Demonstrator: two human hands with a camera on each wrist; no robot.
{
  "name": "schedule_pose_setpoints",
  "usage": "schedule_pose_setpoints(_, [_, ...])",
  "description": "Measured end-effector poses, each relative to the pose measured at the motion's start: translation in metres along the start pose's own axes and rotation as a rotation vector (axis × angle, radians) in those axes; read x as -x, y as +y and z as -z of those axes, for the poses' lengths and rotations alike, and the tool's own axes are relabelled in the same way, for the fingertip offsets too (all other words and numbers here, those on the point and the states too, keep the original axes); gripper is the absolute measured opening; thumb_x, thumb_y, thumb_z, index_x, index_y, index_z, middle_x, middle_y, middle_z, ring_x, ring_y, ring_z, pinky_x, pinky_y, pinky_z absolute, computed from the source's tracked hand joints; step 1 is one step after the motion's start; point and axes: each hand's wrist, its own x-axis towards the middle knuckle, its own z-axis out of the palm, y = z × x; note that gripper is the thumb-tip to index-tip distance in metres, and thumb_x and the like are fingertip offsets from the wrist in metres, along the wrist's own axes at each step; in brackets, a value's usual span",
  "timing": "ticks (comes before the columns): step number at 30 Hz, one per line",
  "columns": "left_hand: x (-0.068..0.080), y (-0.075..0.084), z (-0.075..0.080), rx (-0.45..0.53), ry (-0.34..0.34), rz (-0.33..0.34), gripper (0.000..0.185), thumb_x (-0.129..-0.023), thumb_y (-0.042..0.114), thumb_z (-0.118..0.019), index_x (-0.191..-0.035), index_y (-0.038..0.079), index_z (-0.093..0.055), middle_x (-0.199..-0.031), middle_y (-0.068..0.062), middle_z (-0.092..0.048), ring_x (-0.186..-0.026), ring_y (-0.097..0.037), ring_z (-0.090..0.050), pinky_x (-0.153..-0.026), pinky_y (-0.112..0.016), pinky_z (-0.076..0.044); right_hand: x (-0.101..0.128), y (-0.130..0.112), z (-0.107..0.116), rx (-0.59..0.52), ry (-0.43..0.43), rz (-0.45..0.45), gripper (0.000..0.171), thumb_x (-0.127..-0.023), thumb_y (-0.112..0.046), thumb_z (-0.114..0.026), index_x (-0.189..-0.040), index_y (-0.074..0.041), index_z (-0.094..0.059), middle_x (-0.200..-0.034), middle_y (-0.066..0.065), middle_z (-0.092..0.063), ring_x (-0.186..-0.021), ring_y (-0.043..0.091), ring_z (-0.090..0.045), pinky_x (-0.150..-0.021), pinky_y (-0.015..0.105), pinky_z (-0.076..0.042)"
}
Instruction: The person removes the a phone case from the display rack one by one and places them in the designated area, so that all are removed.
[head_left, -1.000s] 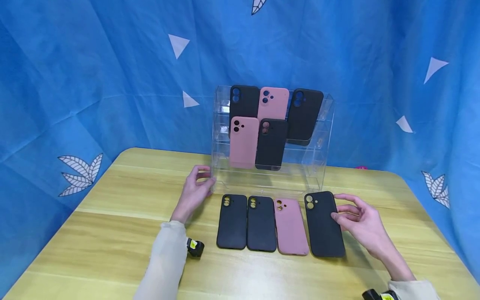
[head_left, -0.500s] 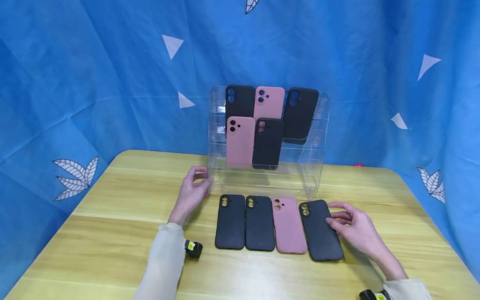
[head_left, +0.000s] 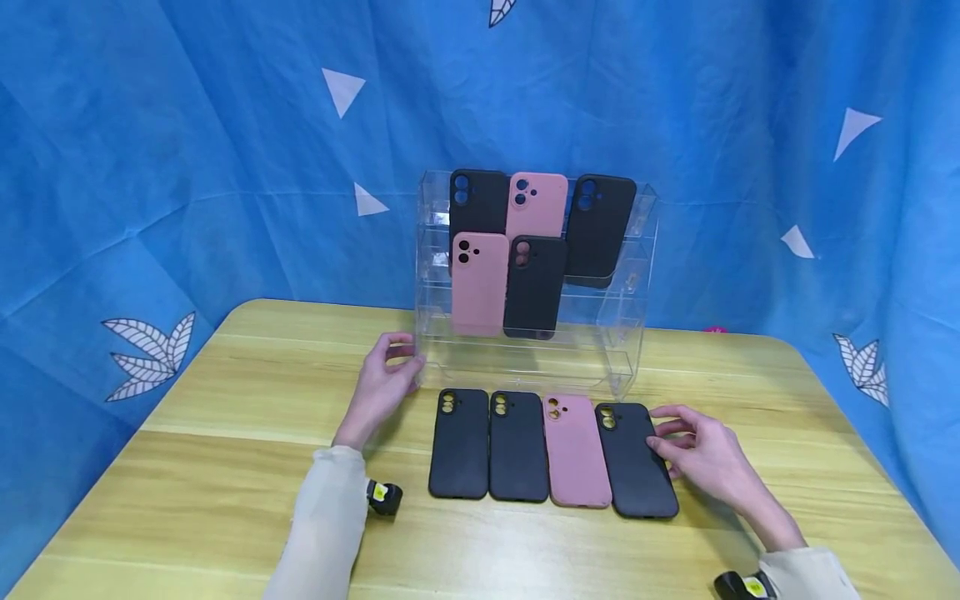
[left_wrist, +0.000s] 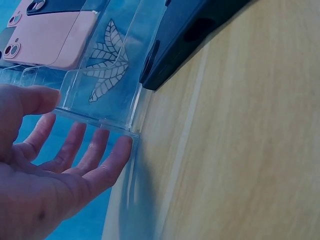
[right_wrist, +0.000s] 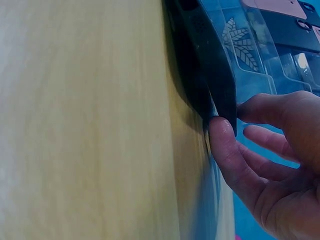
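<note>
Four phone cases lie in a row on the wooden table (head_left: 225,433): two black ones (head_left: 459,446) at the left, a pink one (head_left: 576,454), then another black case (head_left: 633,462) at the right end. My right hand (head_left: 660,437) pinches that last case's right edge. In the right wrist view the thumb (right_wrist: 220,135) sits at the case's (right_wrist: 210,60) edge, which looks slightly raised. My left hand (head_left: 401,362) touches the lower left corner of the clear acrylic stand (head_left: 622,333), its fingers (left_wrist: 95,150) straight against the wall of the stand (left_wrist: 100,100).
The stand holds several black and pink cases on its upper tiers, with the lower tiers bare. A blue cloth with white leaf prints hangs behind and around the table. Bare wood lies left, right and in front of the row.
My right hand has brought the right-hand black case down and to the left, so it now lies beside the pink case. The left hand has stayed at the stand's corner.
</note>
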Motion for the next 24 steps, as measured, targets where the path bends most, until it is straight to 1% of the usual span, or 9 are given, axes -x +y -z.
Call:
schedule_pose_setpoints(4, [0.0009,-0.0001,-0.0007,-0.001,0.004,-0.003,0.041,-0.101,0.017,-0.062,-0.140,0.012,-0.049,-0.143,-0.017,-0.054,-0.122,-0.036,-0.063,-0.089,-0.040,-0.060,-0.0009,-0.0012,0.0000,0.003,-0.009,-0.014,0.045,-0.095,-0.012,-0.071,-0.136,0.000,-0.057,-0.121,0.027,-0.069,-0.077,0.011,-0.072,-0.058,0.030,-0.062])
schedule_pose_setpoints(8, [0.0011,0.0002,-0.0013,0.002,0.010,-0.004,0.042,-0.100,0.017,-0.062,-0.140,0.012,-0.049,-0.143,-0.016,-0.054,-0.123,-0.036,-0.063,-0.089,-0.041,-0.060,-0.0008,-0.0014,-0.0001,0.012,-0.006,-0.010,0.045,-0.094,-0.012,-0.071,-0.136,-0.001,-0.057,-0.119,0.026,-0.069,-0.076,0.012,-0.072,-0.058,0.030,-0.061])
schedule_pose_setpoints(12, [0.0004,0.0013,-0.0016,0.000,0.022,-0.009,0.042,-0.100,0.016,-0.063,-0.139,0.010,-0.049,-0.143,-0.018,-0.053,-0.126,-0.038,-0.061,-0.088,-0.041,-0.060,-0.0019,-0.0013,-0.0001,0.029,0.002,-0.007,0.043,-0.094,-0.011,-0.071,-0.134,-0.002,-0.059,-0.114,0.023,-0.071,-0.074,0.011,-0.072,-0.056,0.030,-0.061])
schedule_pose_setpoints(17, [-0.0011,0.0020,-0.0028,-0.003,0.033,-0.022,0.043,-0.100,0.015,-0.064,-0.139,0.009,-0.048,-0.143,-0.019,-0.053,-0.130,-0.040,-0.058,-0.085,-0.039,-0.060,-0.0051,-0.0010,-0.0006,0.053,0.008,0.005,0.039,-0.094,-0.011,-0.071,-0.130,-0.002,-0.061,-0.107,0.018,-0.072,-0.073,0.009,-0.072,-0.054,0.030,-0.060])
schedule_pose_setpoints(24, [-0.0006,0.0005,-0.0024,0.015,0.025,-0.014,0.043,-0.101,0.017,-0.064,-0.140,0.009,-0.048,-0.144,-0.019,-0.052,-0.131,-0.040,-0.057,-0.088,-0.040,-0.060,-0.0088,-0.0012,-0.0020,0.069,0.017,-0.009,0.036,-0.093,-0.010,-0.071,-0.127,-0.002,-0.062,-0.101,0.016,-0.071,-0.064,0.013,-0.071,-0.052,0.029,-0.059])
